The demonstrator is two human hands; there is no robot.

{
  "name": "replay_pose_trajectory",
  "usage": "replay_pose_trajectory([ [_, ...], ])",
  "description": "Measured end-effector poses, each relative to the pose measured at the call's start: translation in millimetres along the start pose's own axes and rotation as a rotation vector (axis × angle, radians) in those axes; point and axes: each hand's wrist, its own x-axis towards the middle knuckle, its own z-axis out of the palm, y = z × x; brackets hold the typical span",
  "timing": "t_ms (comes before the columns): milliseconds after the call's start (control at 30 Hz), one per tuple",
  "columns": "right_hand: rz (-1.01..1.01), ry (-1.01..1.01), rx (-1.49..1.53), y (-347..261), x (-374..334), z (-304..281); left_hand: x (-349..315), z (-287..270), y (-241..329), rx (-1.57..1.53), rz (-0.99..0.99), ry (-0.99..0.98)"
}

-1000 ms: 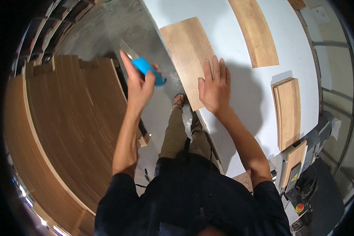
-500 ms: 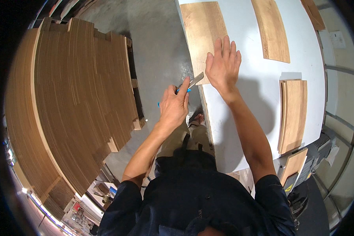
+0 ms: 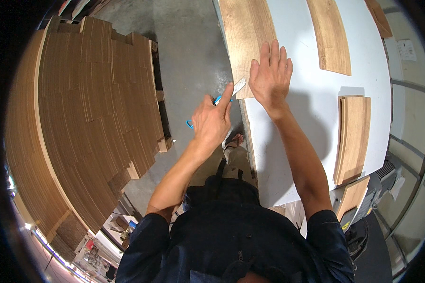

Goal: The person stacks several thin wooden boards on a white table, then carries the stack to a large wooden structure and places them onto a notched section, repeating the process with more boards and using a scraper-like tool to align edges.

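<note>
A tall brown stack point(image 3: 89, 104) fills the left side, its face made of many thin layered edges with a pale strip running down it; the dark rim of the view hides part of its far side. On the right stands the table point(image 3: 311, 87), smooth and white, with a long left edge; the right forearm and its shadow cover part of the top.

Three lots of wood lie on it. The wood board point(image 3: 247, 35) along the left edge is flat, pale brown and streaked with grain, its far end cut off by the upper border. A second board point(image 3: 331, 35), well apart to the right, is cut off there too. Nearer the body is a small pile point(image 3: 355, 137) of narrow boards, slightly out of line with one another.

The right hand point(image 3: 270, 82) is open and flat, fingers a little apart, gripping nothing; it lies across the first board's right edge near its near end, thumb over the wood. The left hand point(image 3: 211, 120) is curled closed around a blue knife point(image 3: 217, 99), forefinger stretched forward; the fingers hide most of the handle. The first board is ahead and to the right of this hand. The flat, silvery blade point(image 3: 239, 87) slants over the board's near left corner; whether it touches the wood is hard to tell.
</note>
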Motion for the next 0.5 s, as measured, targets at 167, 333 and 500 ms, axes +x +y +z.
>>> replay_pose_trajectory([
  [167,-0.021,0.031,0.022,1.7,0.3,2.5,13.5,-0.2,-0.2,0.003,-0.018,0.002],
  [333,-0.038,0.071,0.045,2.4,0.0,2.0,48.2,-0.4,-13.3,0.069,-0.083,0.012],
  [500,-0.039,0.065,0.063,2.3,1.0,0.9,66.5,-7.2,-18.1,0.066,0.008,-0.021],
])
